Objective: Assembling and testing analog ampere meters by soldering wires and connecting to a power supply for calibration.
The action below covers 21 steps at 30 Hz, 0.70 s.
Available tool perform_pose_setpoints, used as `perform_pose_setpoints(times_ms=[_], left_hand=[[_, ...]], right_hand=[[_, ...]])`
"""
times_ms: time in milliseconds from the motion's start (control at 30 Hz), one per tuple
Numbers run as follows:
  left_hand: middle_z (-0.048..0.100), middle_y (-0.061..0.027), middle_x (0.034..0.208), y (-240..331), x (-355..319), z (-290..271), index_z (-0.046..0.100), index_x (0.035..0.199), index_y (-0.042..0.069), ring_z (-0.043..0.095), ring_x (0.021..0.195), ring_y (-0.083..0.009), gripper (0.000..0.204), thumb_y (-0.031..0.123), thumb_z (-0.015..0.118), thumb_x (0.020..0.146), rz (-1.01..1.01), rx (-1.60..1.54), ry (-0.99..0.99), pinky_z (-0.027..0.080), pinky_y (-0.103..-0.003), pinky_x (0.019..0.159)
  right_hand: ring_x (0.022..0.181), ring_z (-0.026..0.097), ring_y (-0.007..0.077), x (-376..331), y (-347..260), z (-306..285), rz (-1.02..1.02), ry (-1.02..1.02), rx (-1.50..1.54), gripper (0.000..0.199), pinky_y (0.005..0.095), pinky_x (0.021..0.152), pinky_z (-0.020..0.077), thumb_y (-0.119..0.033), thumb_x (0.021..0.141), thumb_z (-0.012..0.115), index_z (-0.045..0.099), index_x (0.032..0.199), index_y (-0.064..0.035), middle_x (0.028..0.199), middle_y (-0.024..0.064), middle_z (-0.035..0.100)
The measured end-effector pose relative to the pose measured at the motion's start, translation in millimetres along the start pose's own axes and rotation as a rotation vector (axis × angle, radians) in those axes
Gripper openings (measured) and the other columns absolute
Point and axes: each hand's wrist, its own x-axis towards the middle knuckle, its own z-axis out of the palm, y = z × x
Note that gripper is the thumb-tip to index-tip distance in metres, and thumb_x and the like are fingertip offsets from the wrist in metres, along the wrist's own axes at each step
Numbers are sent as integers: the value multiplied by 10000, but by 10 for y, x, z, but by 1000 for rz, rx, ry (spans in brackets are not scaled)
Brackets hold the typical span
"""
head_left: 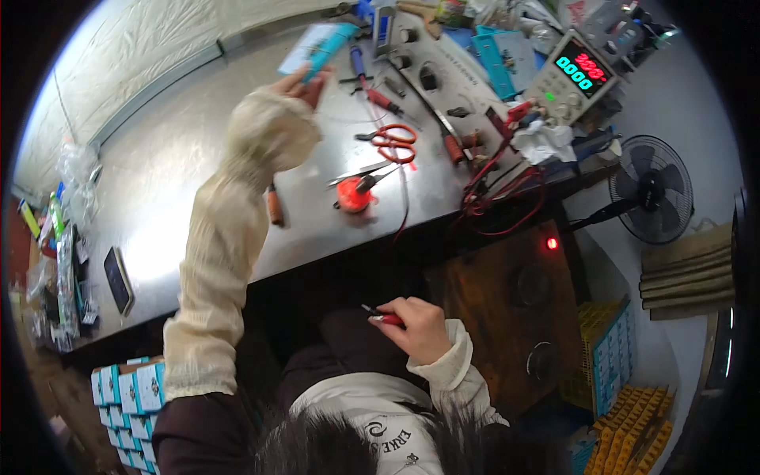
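Left hand (pixel 305 79) is reaching to the far side of the bench (pixel 174 150), touching a box (pixel 317 43). Scissors (pixel 389 142) are lying right of it, a meter (pixel 574 75) standing farther right. Right hand (pixel 416 324) is holding a tool (pixel 381 317) before the bench edge. Phone (pixel 119 279) is lying far left.

This is an electronics repair workshop: a metal worktop (pixel 174 150) carries a bench power supply (pixel 574 75) with lit digits, red and black test leads (pixel 499 190), screwdrivers (pixel 372 87), red scissors (pixel 392 142) and tweezers (pixel 360 172), with stacked small boxes (pixel 127 396) below.
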Motion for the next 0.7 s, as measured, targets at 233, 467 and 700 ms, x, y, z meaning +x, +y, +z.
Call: perform_pose_setpoints(times_ms=[233,467,700], left_hand=[[713,-199,948,137,-2009,26,313,1464,-6,701,698,-200,624,170,626,954,-226,650,462,577,-253,616],[676,-222,1078,-244,-2736,-102,342,1447,-10,719,795,-248,579,191,603,971,-202,368,571,586,-255,625],[678,-103,964,-416,-2815,-82,375,1422,-37,620,704,-109,502,131,551,983,128,1357,350,485,-220,608]], right_hand=[[653,610,114,236,-222,168,278,-27,346,197,231,562,463,-37,737,814,682,882,-21,767,55,618],[603,609,247,544,-705,690,-132,-106,459,233,292,557,482,60,707,768,601,862,11,724,121,594],[713,611,340,647,-840,972,-128,-43,278,209,405,616,497,-33,677,746,604,830,-37,761,138,602]])
